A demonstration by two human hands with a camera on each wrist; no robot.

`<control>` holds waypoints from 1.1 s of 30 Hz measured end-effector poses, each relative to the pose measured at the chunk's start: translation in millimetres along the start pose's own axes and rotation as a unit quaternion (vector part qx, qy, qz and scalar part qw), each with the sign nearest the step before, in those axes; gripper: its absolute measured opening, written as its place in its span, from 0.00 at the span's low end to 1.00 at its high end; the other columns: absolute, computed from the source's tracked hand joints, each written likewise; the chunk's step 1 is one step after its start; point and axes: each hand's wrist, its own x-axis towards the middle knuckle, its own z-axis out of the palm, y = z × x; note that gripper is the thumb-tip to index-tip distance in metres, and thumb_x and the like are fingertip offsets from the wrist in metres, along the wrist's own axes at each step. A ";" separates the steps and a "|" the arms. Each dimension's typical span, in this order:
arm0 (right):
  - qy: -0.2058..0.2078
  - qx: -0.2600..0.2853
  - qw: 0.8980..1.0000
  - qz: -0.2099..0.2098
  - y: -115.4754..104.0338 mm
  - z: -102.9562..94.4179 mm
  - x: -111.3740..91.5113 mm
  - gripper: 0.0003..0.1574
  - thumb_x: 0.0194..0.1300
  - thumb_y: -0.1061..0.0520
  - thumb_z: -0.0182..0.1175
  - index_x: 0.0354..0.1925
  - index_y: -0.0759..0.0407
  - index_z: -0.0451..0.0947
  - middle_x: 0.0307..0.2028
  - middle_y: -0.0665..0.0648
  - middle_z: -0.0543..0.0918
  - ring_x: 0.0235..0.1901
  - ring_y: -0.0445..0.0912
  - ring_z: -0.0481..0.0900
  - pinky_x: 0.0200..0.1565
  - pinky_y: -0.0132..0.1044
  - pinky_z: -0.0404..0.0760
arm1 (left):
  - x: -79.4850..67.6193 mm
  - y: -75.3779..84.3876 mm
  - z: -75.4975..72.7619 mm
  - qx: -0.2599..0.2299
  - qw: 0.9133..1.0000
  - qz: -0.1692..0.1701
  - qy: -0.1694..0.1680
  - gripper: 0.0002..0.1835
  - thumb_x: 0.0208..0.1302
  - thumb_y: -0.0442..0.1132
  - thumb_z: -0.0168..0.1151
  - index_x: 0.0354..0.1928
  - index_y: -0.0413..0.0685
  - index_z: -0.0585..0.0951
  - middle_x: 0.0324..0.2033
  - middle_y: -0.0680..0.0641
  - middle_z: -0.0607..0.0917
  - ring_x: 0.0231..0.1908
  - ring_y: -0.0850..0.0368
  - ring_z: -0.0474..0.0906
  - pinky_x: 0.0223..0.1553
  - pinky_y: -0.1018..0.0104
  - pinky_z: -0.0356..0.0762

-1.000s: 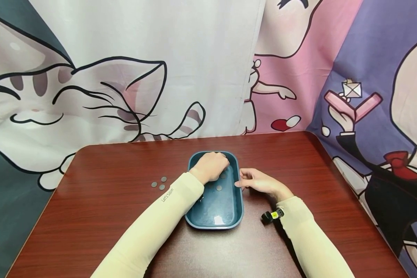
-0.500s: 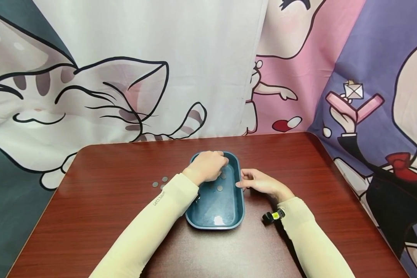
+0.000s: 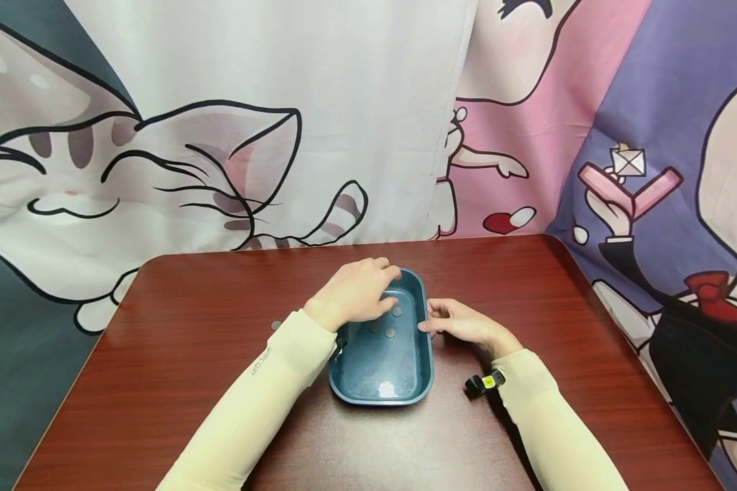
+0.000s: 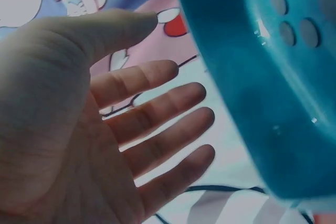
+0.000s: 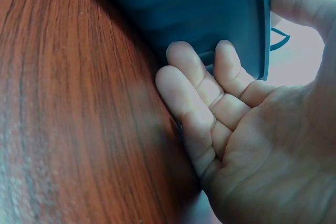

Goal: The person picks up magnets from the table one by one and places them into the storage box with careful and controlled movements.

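Head view: blue tray (image 3: 381,372) on the counter (image 3: 516,273). Left hand (image 3: 351,290) over its 11 o'clock corner, fingers released. Right hand (image 3: 463,322) at the tray's side, shortly before 3 o'clock, grasping that wall. Coins (image 3: 396,311) lie in the tray; a loose coin (image 3: 276,325) lies on the counter at 9 o'clock from it, beside the left sleeve (image 3: 264,368).

Left wrist view: fingers extended and spread, holding nothing; tray at 3 o'clock, several coins on its floor.

Right wrist view: fingers bent against the tray's outer wall, thumb at the rim toward 1 o'clock; counter surface at 9 o'clock.
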 end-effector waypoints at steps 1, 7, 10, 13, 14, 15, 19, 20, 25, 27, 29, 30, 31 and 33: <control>0.000 0.001 1.000 0.001 0.1 0.2 -0.1 0.14 0.72 0.52 0.61 0.35 0.58 0.69 0.28 0.55 0.75 0.35 0.48 0.79 0.43 0.40 0.81 | -2.2 -1.0 -1.7 -0.005 1.000 -0.005 -0.001 0.26 0.70 0.54 0.66 0.65 0.52 0.79 0.56 0.49 0.82 0.53 0.54 0.82 0.56 0.57 0.83; 0.005 0.004 1.000 0.003 1.1 1.6 -0.2 0.14 0.71 0.52 0.62 0.34 0.56 0.69 0.28 0.56 0.73 0.35 0.48 0.79 0.43 0.40 0.81 | -20.3 -11.0 -5.9 -0.019 1.000 -0.025 0.005 0.33 0.68 0.58 0.67 0.70 0.53 0.75 0.63 0.48 0.79 0.58 0.51 0.80 0.61 0.52 0.80; 0.007 0.004 1.000 0.000 1.8 2.0 0.3 0.15 0.71 0.52 0.63 0.34 0.57 0.68 0.27 0.56 0.73 0.34 0.48 0.79 0.43 0.40 0.82 | -31.6 -18.6 -5.3 -0.019 0.999 -0.029 0.015 0.34 0.67 0.59 0.67 0.70 0.52 0.75 0.65 0.47 0.78 0.59 0.49 0.80 0.62 0.51 0.79; 0.008 0.004 1.000 -0.003 2.2 2.5 0.4 0.14 0.71 0.53 0.62 0.33 0.57 0.68 0.27 0.56 0.73 0.34 0.48 0.78 0.43 0.40 0.82 | -43.1 -27.4 -3.2 -0.017 0.999 -0.029 0.030 0.36 0.66 0.59 0.67 0.71 0.50 0.74 0.65 0.46 0.78 0.59 0.47 0.80 0.62 0.50 0.79; 0.008 0.003 1.000 -0.004 2.5 2.5 0.4 0.14 0.71 0.53 0.62 0.33 0.57 0.68 0.27 0.56 0.73 0.34 0.48 0.78 0.42 0.40 0.82 | -47.0 -30.4 -2.3 -0.016 0.999 -0.029 0.034 0.36 0.67 0.59 0.67 0.71 0.49 0.74 0.65 0.45 0.78 0.59 0.46 0.80 0.62 0.50 0.79; 0.009 0.003 1.000 -0.004 2.6 2.4 0.3 0.15 0.71 0.53 0.62 0.33 0.57 0.68 0.27 0.57 0.73 0.34 0.48 0.78 0.42 0.40 0.82 | -51.0 -33.4 -1.5 -0.015 0.999 -0.030 0.038 0.37 0.66 0.59 0.67 0.71 0.49 0.73 0.65 0.45 0.77 0.60 0.45 0.80 0.62 0.49 0.79; 0.012 0.000 1.000 -0.002 3.0 2.2 0.0 0.14 0.71 0.52 0.62 0.34 0.57 0.69 0.27 0.57 0.74 0.34 0.49 0.79 0.42 0.41 0.82 | -67.9 -44.8 2.7 -0.020 0.998 -0.036 0.051 0.40 0.65 0.60 0.68 0.72 0.47 0.73 0.65 0.44 0.78 0.59 0.44 0.80 0.62 0.49 0.79; 0.013 -0.001 1.000 -0.002 3.0 2.2 -0.1 0.14 0.71 0.52 0.62 0.34 0.57 0.70 0.27 0.58 0.74 0.34 0.49 0.79 0.42 0.41 0.82 | -72.5 -47.6 4.1 -0.022 0.998 -0.038 0.053 0.40 0.64 0.60 0.69 0.72 0.47 0.73 0.65 0.44 0.78 0.59 0.44 0.80 0.62 0.48 0.79; 0.011 -0.002 1.000 -0.003 3.2 2.5 0.1 0.14 0.71 0.52 0.62 0.34 0.57 0.69 0.27 0.56 0.73 0.34 0.48 0.78 0.43 0.40 0.82 | -98.5 -60.1 14.6 -0.020 0.997 -0.049 0.056 0.42 0.62 0.60 0.71 0.72 0.45 0.73 0.65 0.44 0.78 0.60 0.43 0.79 0.61 0.47 0.79; 0.011 -0.003 1.000 -0.003 3.5 2.5 0.4 0.14 0.71 0.52 0.62 0.34 0.57 0.69 0.27 0.55 0.73 0.34 0.48 0.78 0.43 0.40 0.82 | -109.9 -64.3 19.9 -0.017 0.997 -0.052 0.055 0.42 0.62 0.59 0.71 0.72 0.45 0.73 0.65 0.43 0.78 0.60 0.43 0.79 0.61 0.46 0.79; 0.011 -0.002 1.000 -0.002 3.4 2.6 0.5 0.14 0.71 0.52 0.62 0.34 0.57 0.69 0.27 0.55 0.74 0.34 0.47 0.78 0.42 0.40 0.81 | -120.9 -67.5 24.8 -0.014 0.997 -0.051 0.057 0.42 0.61 0.59 0.72 0.72 0.45 0.73 0.64 0.43 0.78 0.60 0.43 0.79 0.60 0.46 0.79; 0.011 0.000 1.000 -0.001 3.3 2.6 0.5 0.14 0.70 0.53 0.63 0.34 0.57 0.69 0.27 0.55 0.74 0.34 0.47 0.78 0.42 0.39 0.81 | -126.1 -69.1 27.4 -0.011 0.997 -0.049 0.059 0.42 0.61 0.59 0.72 0.71 0.44 0.73 0.64 0.43 0.78 0.59 0.43 0.80 0.59 0.46 0.79; 0.010 0.000 1.000 -0.001 3.0 2.5 0.6 0.14 0.70 0.53 0.63 0.34 0.57 0.69 0.27 0.55 0.74 0.33 0.47 0.78 0.42 0.39 0.81 | -131.1 -70.6 30.1 -0.010 0.997 -0.047 0.063 0.41 0.61 0.59 0.72 0.71 0.44 0.73 0.63 0.43 0.79 0.58 0.43 0.80 0.58 0.45 0.80; 0.008 0.002 1.000 -0.001 2.6 2.5 0.7 0.14 0.70 0.54 0.63 0.33 0.57 0.69 0.27 0.55 0.74 0.33 0.46 0.77 0.41 0.38 0.80 | -140.9 -73.3 35.3 -0.006 0.997 -0.041 0.071 0.41 0.60 0.58 0.73 0.70 0.43 0.74 0.62 0.44 0.79 0.57 0.43 0.81 0.57 0.46 0.80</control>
